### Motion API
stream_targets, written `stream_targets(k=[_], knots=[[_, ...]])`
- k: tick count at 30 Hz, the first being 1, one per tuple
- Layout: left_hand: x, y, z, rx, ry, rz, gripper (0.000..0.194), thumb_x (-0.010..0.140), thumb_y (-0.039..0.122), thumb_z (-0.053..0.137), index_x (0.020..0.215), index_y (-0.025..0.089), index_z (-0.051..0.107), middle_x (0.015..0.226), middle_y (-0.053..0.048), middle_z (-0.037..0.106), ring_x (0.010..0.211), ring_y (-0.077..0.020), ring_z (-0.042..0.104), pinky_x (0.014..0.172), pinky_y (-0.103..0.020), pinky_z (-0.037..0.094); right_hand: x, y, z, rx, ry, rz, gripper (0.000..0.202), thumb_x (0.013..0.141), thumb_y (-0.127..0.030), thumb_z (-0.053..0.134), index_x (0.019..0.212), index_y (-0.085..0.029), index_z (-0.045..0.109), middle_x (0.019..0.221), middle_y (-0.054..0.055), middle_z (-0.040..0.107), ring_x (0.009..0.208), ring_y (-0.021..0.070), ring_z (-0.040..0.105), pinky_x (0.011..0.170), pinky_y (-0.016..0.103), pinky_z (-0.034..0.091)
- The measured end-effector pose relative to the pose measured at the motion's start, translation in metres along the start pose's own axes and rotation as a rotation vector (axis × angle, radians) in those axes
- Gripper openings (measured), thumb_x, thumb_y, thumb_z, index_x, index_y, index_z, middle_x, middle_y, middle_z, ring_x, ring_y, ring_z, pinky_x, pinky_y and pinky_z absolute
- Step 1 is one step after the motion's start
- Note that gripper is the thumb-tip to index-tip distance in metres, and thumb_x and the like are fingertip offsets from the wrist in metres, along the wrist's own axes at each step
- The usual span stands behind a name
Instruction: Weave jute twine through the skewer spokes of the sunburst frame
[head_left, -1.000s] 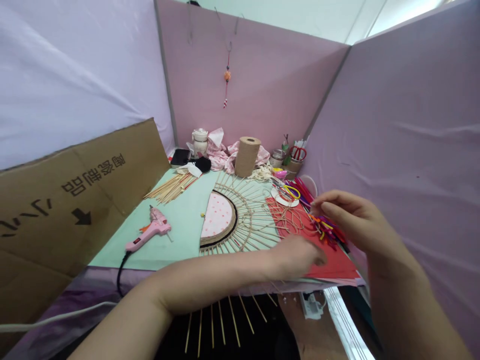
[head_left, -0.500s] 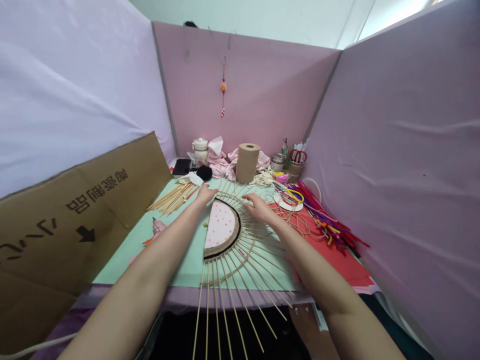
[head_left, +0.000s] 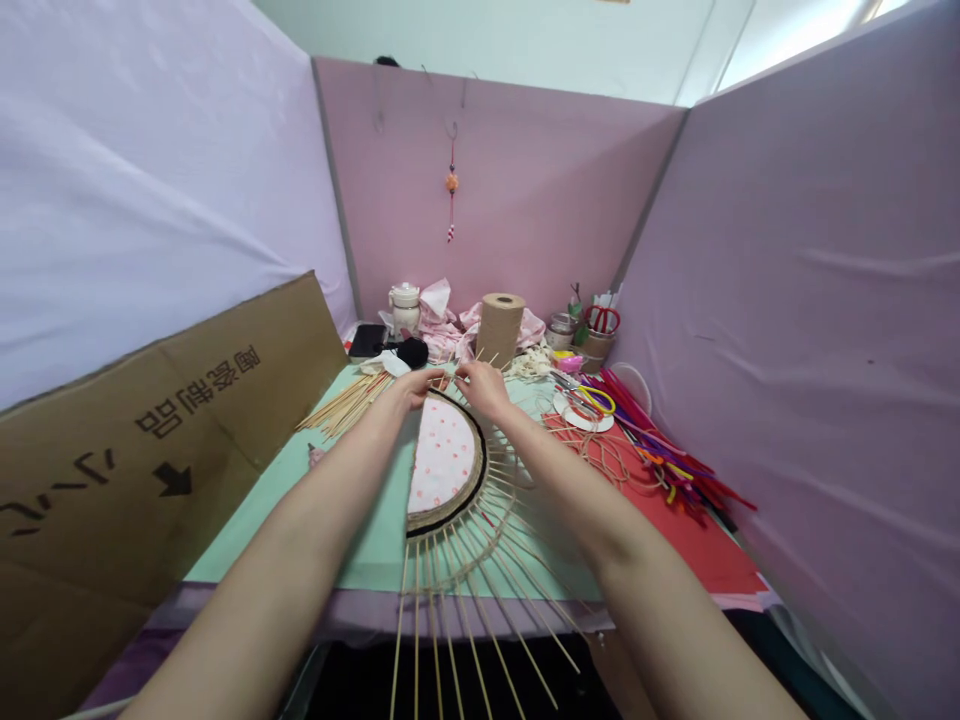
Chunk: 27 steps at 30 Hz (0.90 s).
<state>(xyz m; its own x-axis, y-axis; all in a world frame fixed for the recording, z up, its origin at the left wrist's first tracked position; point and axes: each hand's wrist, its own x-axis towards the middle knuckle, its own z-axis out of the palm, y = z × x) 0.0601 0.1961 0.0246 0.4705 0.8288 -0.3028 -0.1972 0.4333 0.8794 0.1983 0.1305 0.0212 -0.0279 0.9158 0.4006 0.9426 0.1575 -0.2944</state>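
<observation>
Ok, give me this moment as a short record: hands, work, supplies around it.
work: half-round dotted panel, thin sticks spreading from its curve
left hand: at the panel's far end
right hand: beside the left, same end
grip: too small to tell
left side: loose sticks, cardboard
right side: red paper, coloured strands
back: brown spool, white jar

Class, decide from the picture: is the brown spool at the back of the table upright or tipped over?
Upright: the spool stands on its end, with its round top and dark centre hole facing up.
</observation>
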Motion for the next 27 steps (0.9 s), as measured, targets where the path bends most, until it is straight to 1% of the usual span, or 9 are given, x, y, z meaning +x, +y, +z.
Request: stream_targets(k=[4, 6, 11, 15, 17, 19, 22, 24, 27], knots=[[-0.009, 0.017, 0.007, -0.049, -0.005, 0.026, 0.010, 0.084, 0.018, 0.059, 0.077, 0.011, 0.061, 0.059, 0.000, 0.058, 0.052, -0.0090, 0.055, 0.055, -0.023, 0.048, 0.007, -0.014, -0.019, -0.032, 0.078, -0.004, 0.020, 0.088, -0.026, 0.048, 0.099, -0.021, 0.065, 0.103, 0.009, 0.068, 0.100, 0.0237, 0.057, 0.083, 0.035, 0.039], [-0.016, 0.027, 0.011, -0.077, -0.029, 0.062, 0.011, 0.080, 0.011, 0.059, 0.068, 0.012, 0.059, 0.053, 0.000, 0.055, 0.048, -0.0084, 0.053, 0.052, -0.021, 0.047, 0.010, -0.019, -0.031, -0.041, 0.129, -0.010, 0.019, 0.087, -0.023, 0.049, 0.097, -0.021, 0.064, 0.100, 0.008, 0.068, 0.097, 0.0236, 0.057, 0.082, 0.035, 0.039], [-0.042, 0.045, 0.024, -0.109, -0.132, 0.141, 0.004, 0.076, 0.012, 0.062, 0.072, 0.011, 0.062, 0.058, -0.001, 0.061, 0.049, -0.0100, 0.055, 0.053, -0.023, 0.047, 0.013, -0.030, -0.060, -0.034, 0.233, -0.068, 0.014, 0.083, -0.021, 0.052, 0.091, -0.021, 0.063, 0.094, 0.006, 0.068, 0.090, 0.0228, 0.056, 0.078, 0.034, 0.038], [-0.062, 0.055, 0.032, -0.131, -0.212, 0.193, 0.012, 0.078, 0.021, 0.060, 0.073, 0.011, 0.064, 0.061, -0.002, 0.063, 0.052, -0.0109, 0.057, 0.055, -0.023, 0.047, 0.011, -0.039, -0.084, -0.035, 0.277, -0.119, 0.012, 0.082, -0.019, 0.052, 0.086, -0.020, 0.063, 0.090, 0.007, 0.067, 0.088, 0.0222, 0.055, 0.078, 0.033, 0.037], [-0.068, 0.056, 0.033, -0.157, -0.275, 0.235, 0.023, 0.081, 0.032, 0.058, 0.077, 0.011, 0.066, 0.066, -0.005, 0.066, 0.059, -0.0143, 0.061, 0.060, -0.027, 0.049, 0.009, -0.044, -0.093, -0.034, 0.297, -0.136, 0.011, 0.081, -0.018, 0.052, 0.084, -0.019, 0.063, 0.088, 0.007, 0.066, 0.088, 0.0222, 0.055, 0.079, 0.033, 0.036], [-0.069, 0.055, 0.034, -0.189, -0.318, 0.307, 0.028, 0.082, 0.036, 0.055, 0.080, 0.011, 0.067, 0.074, -0.008, 0.068, 0.068, -0.0176, 0.064, 0.066, -0.030, 0.051, 0.008, -0.047, -0.101, -0.033, 0.314, -0.147, 0.011, 0.081, -0.017, 0.052, 0.083, -0.019, 0.063, 0.087, 0.007, 0.066, 0.089, 0.0224, 0.055, 0.080, 0.033, 0.036], [-0.064, 0.048, 0.038, -0.205, -0.310, 0.397, 0.011, 0.076, 0.017, 0.059, 0.082, 0.012, 0.067, 0.077, -0.006, 0.070, 0.070, -0.0147, 0.065, 0.071, -0.027, 0.051, 0.006, -0.050, -0.106, -0.039, 0.341, -0.150, 0.011, 0.082, -0.019, 0.052, 0.083, -0.019, 0.063, 0.087, 0.008, 0.065, 0.090, 0.0231, 0.055, 0.081, 0.033, 0.037], [-0.060, 0.043, 0.040, -0.205, -0.299, 0.431, 0.018, 0.070, 0.006, 0.061, 0.086, 0.012, 0.067, 0.077, -0.003, 0.070, 0.068, -0.0116, 0.065, 0.072, -0.023, 0.050, 0.005, -0.050, -0.108, -0.029, 0.352, -0.153, 0.013, 0.083, -0.019, 0.051, 0.084, -0.019, 0.064, 0.089, 0.008, 0.066, 0.092, 0.0233, 0.055, 0.082, 0.034, 0.037], [-0.056, 0.038, 0.043, -0.255, -0.271, 0.490, 0.025, 0.070, 0.005, 0.064, 0.094, 0.012, 0.066, 0.081, -0.004, 0.071, 0.072, -0.0126, 0.067, 0.075, -0.024, 0.051, 0.001, -0.047, -0.112, 0.055, 0.301, -0.205, 0.016, 0.085, -0.018, 0.050, 0.088, -0.019, 0.066, 0.092, 0.007, 0.068, 0.093, 0.0220, 0.057, 0.085, 0.033, 0.039]])
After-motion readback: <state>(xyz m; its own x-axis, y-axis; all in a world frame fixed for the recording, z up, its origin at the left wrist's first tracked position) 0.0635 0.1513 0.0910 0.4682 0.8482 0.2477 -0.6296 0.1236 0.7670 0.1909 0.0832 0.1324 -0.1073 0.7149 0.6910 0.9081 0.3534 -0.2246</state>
